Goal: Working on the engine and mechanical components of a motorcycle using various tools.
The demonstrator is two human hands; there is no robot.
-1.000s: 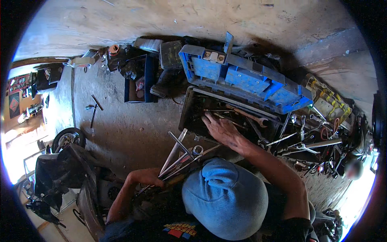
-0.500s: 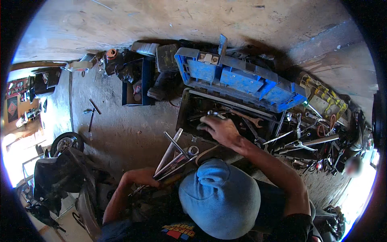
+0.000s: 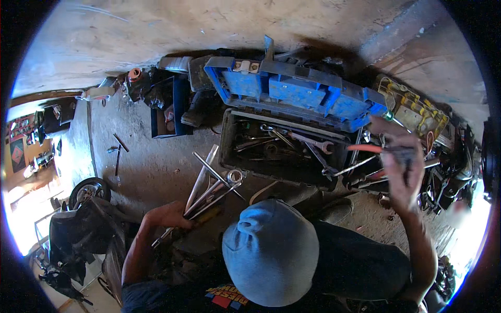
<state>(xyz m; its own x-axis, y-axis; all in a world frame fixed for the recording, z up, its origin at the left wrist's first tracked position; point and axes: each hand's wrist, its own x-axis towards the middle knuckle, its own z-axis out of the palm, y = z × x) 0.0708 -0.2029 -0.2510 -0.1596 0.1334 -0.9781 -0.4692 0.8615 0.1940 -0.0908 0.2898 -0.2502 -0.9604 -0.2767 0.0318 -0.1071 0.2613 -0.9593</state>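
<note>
My left hand [image 3: 164, 215] is low at the left, closed around a bundle of long metal wrenches [image 3: 211, 182] that fans out toward the toolbox. My right hand [image 3: 404, 172] is raised at the right, beside the toolbox's end, gripping a red-handled tool [image 3: 365, 148] that points left. The dark toolbox tray [image 3: 227, 148] stands open on the concrete floor with several spanners inside. Its blue lid [image 3: 292, 91] leans back behind it. A grey-blue knit cap [image 3: 269, 250] fills the lower middle and hides part of my arms.
A heap of loose tools [image 3: 443, 177] and a yellow case [image 3: 412, 107] lie at the right. A blue crate [image 3: 169, 117] stands by the wall. A small wheel [image 3: 87, 190] and a dark machine [image 3: 78, 235] are at the lower left. Two rods [image 3: 119, 148] lie on the floor.
My right hand has left the toolbox tray and swung up to the right, now with the red-handled tool in it. My left hand keeps the wrench bundle in place.
</note>
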